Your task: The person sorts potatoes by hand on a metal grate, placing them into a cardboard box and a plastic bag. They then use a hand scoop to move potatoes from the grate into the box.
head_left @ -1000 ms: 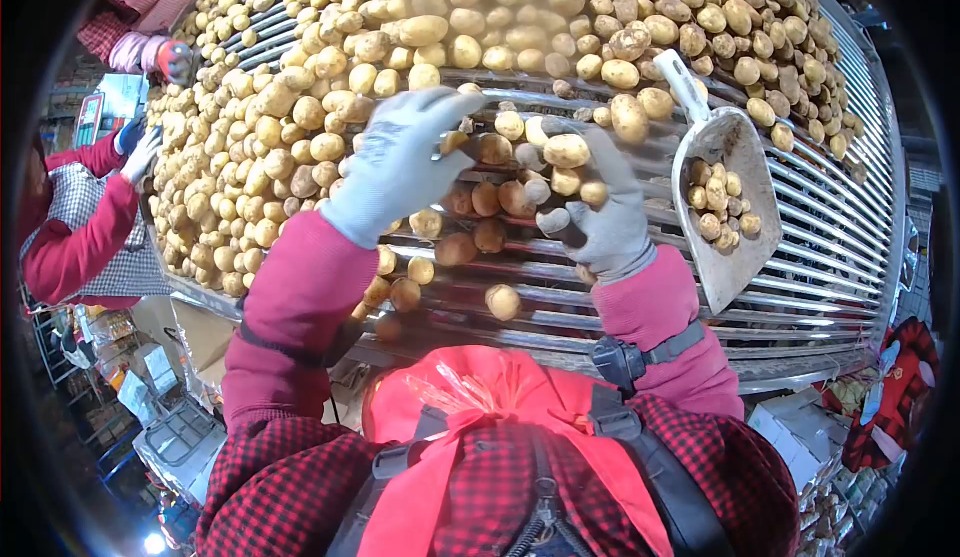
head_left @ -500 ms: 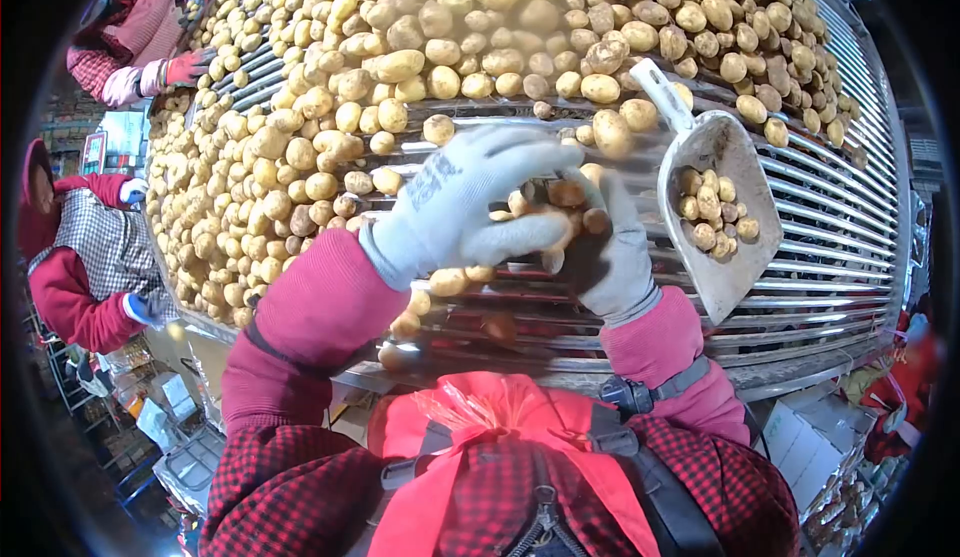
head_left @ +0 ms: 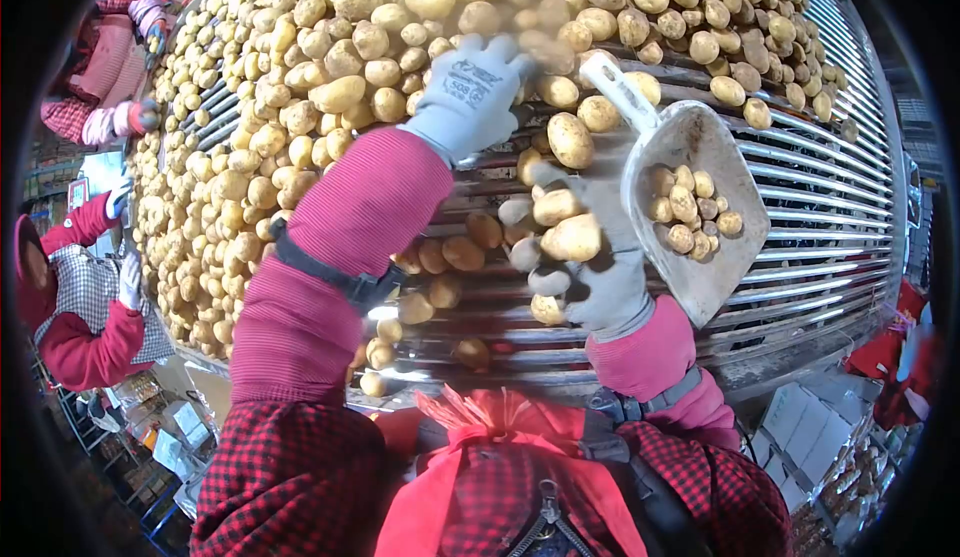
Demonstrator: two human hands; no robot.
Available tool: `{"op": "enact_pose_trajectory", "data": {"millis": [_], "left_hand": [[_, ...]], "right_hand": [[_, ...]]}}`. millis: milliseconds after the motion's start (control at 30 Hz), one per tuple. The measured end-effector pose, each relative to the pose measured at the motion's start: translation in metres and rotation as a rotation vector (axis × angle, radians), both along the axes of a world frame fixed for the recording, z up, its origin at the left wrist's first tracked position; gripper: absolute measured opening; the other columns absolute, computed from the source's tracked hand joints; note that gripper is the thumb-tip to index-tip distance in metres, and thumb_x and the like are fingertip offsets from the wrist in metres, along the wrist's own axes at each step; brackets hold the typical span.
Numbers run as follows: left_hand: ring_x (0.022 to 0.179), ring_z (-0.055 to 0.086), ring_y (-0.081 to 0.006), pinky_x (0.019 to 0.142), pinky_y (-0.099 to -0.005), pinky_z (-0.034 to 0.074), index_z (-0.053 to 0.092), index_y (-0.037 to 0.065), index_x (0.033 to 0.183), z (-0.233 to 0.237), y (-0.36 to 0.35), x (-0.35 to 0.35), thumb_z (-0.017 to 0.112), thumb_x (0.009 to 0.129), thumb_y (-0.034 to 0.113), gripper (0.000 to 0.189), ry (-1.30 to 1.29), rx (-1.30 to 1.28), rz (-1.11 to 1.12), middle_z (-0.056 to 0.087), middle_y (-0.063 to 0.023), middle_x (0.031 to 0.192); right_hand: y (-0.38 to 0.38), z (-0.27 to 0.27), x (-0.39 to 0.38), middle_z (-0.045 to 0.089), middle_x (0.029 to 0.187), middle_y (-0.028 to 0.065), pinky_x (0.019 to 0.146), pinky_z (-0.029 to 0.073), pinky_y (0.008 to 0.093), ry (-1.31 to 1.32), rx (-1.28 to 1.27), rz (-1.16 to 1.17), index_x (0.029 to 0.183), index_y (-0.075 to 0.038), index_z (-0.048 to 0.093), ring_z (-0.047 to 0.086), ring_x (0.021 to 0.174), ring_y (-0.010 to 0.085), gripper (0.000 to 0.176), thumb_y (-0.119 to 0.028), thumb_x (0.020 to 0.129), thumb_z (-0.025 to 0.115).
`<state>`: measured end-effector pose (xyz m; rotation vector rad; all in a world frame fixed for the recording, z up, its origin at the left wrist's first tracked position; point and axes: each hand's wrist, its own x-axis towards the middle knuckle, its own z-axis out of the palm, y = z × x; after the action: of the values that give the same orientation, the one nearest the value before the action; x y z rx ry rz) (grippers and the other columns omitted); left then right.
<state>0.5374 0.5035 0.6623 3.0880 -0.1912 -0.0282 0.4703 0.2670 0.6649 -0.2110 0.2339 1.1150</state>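
My left hand, in a grey-white glove, reaches over the near edge of the potato pile. Its fingers are apart and stretched toward a blurred potato, with no potato visible in the grip. Lower right, my gloved right hand is turned partly palm up, its grey fingertips curled round a few potatoes. Beside it a dirty white scoop rests on the metal bars, with several small potatoes inside. Loose potatoes lie between my forearms.
Two co-workers in red sleeves stand along the left side, one with a gloved hand near the table edge. More potatoes are heaped at the back right. White boxes stand beyond the front right edge.
My hands, close together around potatoes before, have separated. The left has moved up to the pile; the right keeps potatoes in its fingers. The view has shifted slightly.
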Motion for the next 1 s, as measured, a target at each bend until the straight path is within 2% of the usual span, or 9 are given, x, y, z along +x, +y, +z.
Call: {"op": "enact_pose_trajectory", "data": {"millis": [100, 167, 200, 300, 400, 533, 700, 867, 1000], "left_hand": [[0.117, 0.059, -0.0337, 0.095, -0.0473, 0.052, 0.063, 0.013, 0.128, -0.004, 0.004, -0.003, 0.079, 0.076, 0.024, 0.056, -0.036, -0.049, 0.004, 0.059, -0.0109, 0.128], [0.116, 0.060, -0.0310, 0.095, -0.0456, 0.051, 0.065, 0.017, 0.123, -0.008, -0.005, -0.006, 0.080, 0.078, 0.025, 0.048, -0.104, -0.052, 0.054, 0.061, -0.0095, 0.123], [0.115, 0.061, -0.0299, 0.097, -0.0450, 0.051, 0.065, 0.017, 0.123, -0.009, -0.010, -0.010, 0.081, 0.079, 0.027, 0.048, -0.144, -0.033, 0.068, 0.064, -0.0088, 0.121], [0.119, 0.060, -0.0306, 0.098, -0.0463, 0.051, 0.063, 0.014, 0.128, -0.005, -0.011, -0.002, 0.083, 0.075, 0.023, 0.057, -0.050, -0.036, 0.072, 0.062, -0.0078, 0.128], [0.122, 0.059, -0.0309, 0.100, -0.0469, 0.050, 0.062, 0.013, 0.132, 0.003, -0.008, 0.002, 0.083, 0.075, 0.023, 0.062, 0.012, -0.068, 0.077, 0.061, -0.0081, 0.132], [0.126, 0.058, -0.0315, 0.104, -0.0471, 0.049, 0.060, 0.012, 0.136, 0.010, -0.009, 0.002, 0.082, 0.078, 0.027, 0.063, 0.044, -0.091, 0.110, 0.061, -0.0104, 0.133], [0.128, 0.058, -0.0312, 0.104, -0.0492, 0.048, 0.059, 0.012, 0.137, 0.008, -0.013, -0.011, 0.078, 0.082, 0.031, 0.061, 0.062, -0.052, 0.149, 0.062, -0.0115, 0.134], [0.129, 0.057, -0.0308, 0.100, -0.0504, 0.051, 0.061, 0.023, 0.137, -0.008, 0.003, -0.023, 0.073, 0.087, 0.036, 0.052, 0.153, 0.036, 0.045, 0.062, -0.0096, 0.135], [0.118, 0.058, -0.0270, 0.090, -0.0461, 0.050, 0.073, 0.021, 0.110, -0.026, 0.006, -0.075, 0.066, 0.089, 0.018, 0.022, -0.159, -0.029, 0.016, 0.060, -0.0048, 0.123]], "right_hand": [[-0.017, 0.022, 0.012, 0.066, 0.132, 0.0188, 0.056, 0.048, 0.0259, -0.204, 0.018, -0.149, 0.146, -0.016, 0.058, 0.064, 0.099, 0.0279, 0.052, -0.050, 0.107, 0.054], [-0.038, 0.053, 0.023, 0.068, 0.126, 0.0233, 0.058, 0.057, 0.0293, -0.244, -0.116, -0.325, 0.144, -0.008, 0.057, 0.074, 0.094, 0.0325, 0.059, -0.052, 0.106, 0.052], [-0.051, 0.069, 0.024, 0.067, 0.131, 0.0120, 0.056, 0.042, 0.0190, -0.420, -0.522, -0.409, 0.134, -0.013, 0.065, 0.065, 0.093, 0.0201, 0.046, -0.046, 0.103, 0.060], [-0.076, 0.059, 0.035, 0.063, 0.139, 0.0124, 0.089, 0.057, 0.0347, -1.087, -1.030, -0.638, 0.143, -0.002, 0.058, 0.064, 0.118, 0.0239, 0.040, -0.017, 0.106, 0.056], [-0.100, 0.063, 0.056, 0.064, 0.138, 0.0152, 0.110, 0.048, 0.0383, -1.541, -1.460, -0.498, 0.145, 0.003, 0.055, 0.061, 0.128, 0.0244, 0.040, -0.007, 0.106, 0.053], [-0.085, 0.062, 0.042, 0.062, 0.142, 0.0147, 0.109, 0.045, 0.0311, -1.390, -1.280, -0.650, 0.143, 0.005, 0.058, 0.060, 0.125, 0.0186, 0.041, -0.011, 0.105, 0.059], [-0.015, 0.074, -0.003, 0.068, 0.133, 0.0150, 0.106, 0.050, 0.0370, -1.384, -1.002, -0.234, 0.135, -0.004, 0.066, 0.063, 0.124, 0.0216, 0.037, -0.019, 0.102, 0.065], [0.054, 0.006, 0.012, 0.057, 0.140, 0.0224, 0.110, 0.044, 0.0559, -2.209, -1.524, -0.226, 0.132, -0.010, 0.066, 0.050, 0.132, 0.0455, 0.047, -0.027, 0.088, 0.074], [0.056, -0.029, 0.032, 0.056, 0.139, 0.0201, 0.109, 0.044, 0.0538, -2.201, -1.641, -0.320, 0.126, -0.010, 0.067, 0.048, 0.130, 0.0454, 0.043, -0.026, 0.086, 0.075]]}}
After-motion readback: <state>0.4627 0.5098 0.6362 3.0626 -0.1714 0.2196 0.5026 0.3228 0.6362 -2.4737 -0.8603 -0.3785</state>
